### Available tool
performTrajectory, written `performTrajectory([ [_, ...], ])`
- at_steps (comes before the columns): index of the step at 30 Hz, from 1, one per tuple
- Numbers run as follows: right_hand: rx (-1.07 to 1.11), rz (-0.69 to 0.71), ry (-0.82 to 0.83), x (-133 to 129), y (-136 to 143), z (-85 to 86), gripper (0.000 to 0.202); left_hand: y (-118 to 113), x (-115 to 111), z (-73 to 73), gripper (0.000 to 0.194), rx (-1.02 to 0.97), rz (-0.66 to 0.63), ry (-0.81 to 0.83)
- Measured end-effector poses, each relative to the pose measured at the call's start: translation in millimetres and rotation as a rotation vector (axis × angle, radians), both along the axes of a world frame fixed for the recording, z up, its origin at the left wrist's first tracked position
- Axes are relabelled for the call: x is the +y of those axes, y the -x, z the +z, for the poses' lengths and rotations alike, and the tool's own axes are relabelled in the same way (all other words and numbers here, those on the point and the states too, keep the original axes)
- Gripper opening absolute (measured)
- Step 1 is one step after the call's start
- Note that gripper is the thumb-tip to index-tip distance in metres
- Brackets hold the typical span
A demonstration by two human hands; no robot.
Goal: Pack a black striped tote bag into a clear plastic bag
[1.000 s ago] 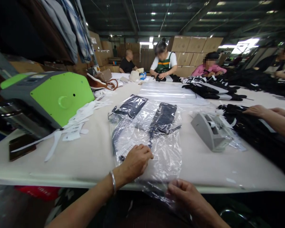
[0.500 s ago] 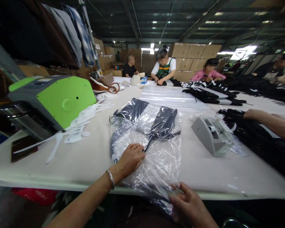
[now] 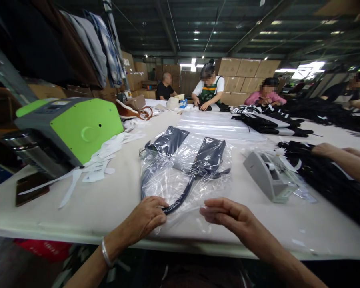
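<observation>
A clear plastic bag (image 3: 210, 188) lies on the table in front of me, crinkled and shiny. Inside it is a folded dark item (image 3: 208, 154) with a pale grey band across its middle. Its dark strap (image 3: 181, 200) curves toward me under the film. My left hand (image 3: 141, 220), with a silver bangle at the wrist, presses curled fingers on the bag's near edge by the strap's end. To the right, my right hand (image 3: 234, 218) is at the bag's near right corner, fingers stretched out together; any film under them is hard to make out.
Left stands a green and grey machine (image 3: 87, 128) with paper strips (image 3: 99, 164), a steel flask (image 3: 33, 152) and a phone (image 3: 31, 190). Right are a grey tape dispenser (image 3: 265, 176) and dark goods under a co-worker's hand (image 3: 324, 150). Clear sheets (image 3: 216, 122) lie beyond.
My right hand has risen from below the table edge onto the table, and the bag's hanging end is no longer stretched toward me. My left hand has slid nearer and left, uncovering the strap.
</observation>
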State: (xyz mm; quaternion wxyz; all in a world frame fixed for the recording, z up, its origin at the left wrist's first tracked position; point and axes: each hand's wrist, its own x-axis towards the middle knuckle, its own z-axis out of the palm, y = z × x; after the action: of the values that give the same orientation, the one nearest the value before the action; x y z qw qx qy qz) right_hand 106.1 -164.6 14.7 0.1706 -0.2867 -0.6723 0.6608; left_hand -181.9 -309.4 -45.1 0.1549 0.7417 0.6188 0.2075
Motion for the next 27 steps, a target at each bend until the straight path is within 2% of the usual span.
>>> performTrajectory([
  [1,-0.01,0.041,-0.063,6,6,2.6,0.039,2,-7,-0.2,0.022,0.0,0.0,0.01],
  [2,-0.021,0.064,-0.149,11,12,4.0,0.04,2,-14,-1.7,0.026,0.011,0.009,0.015],
  [4,-0.042,0.059,-0.349,23,26,3.4,0.033,-1,-23,-7.8,0.055,0.059,0.058,0.009],
  [5,-0.055,0.037,-0.444,28,34,1.9,0.025,-5,-25,-12.0,0.061,0.088,0.096,-0.004],
  [7,-0.081,-0.008,-0.63,40,48,-1.6,0.013,-12,-27,-21.2,0.051,0.135,0.178,-0.06],
  [11,0.027,-0.105,-0.882,66,76,-8.1,0.021,-19,-22,-34.4,0.009,0.144,0.284,-0.229],
  [13,0.099,-0.141,-0.882,78,89,-12.3,0.024,-17,-18,-36.5,0.008,0.126,0.321,-0.295],
  [16,0.071,-0.202,-0.805,96,111,-22.2,0.032,-11,-10,-38.1,0.016,0.112,0.38,-0.332],
  [19,0.017,-0.258,-0.784,114,134,-37.0,0.035,-7,-1,-43.1,0.027,0.12,0.456,-0.337],
  [23,-0.036,-0.242,-0.785,135,160,-60.3,0.032,-7,4,-48.4,0.033,0.097,0.567,-0.278],
  [25,-0.063,-0.223,-0.768,142,167,-69.6,0.03,-7,4,-42.9,0.032,0.045,0.589,-0.188],
  [27,-0.077,-0.211,-0.754,146,172,-74.5,0.028,-3,6,-29.3,0.026,-0.05,0.621,-0.081],
])
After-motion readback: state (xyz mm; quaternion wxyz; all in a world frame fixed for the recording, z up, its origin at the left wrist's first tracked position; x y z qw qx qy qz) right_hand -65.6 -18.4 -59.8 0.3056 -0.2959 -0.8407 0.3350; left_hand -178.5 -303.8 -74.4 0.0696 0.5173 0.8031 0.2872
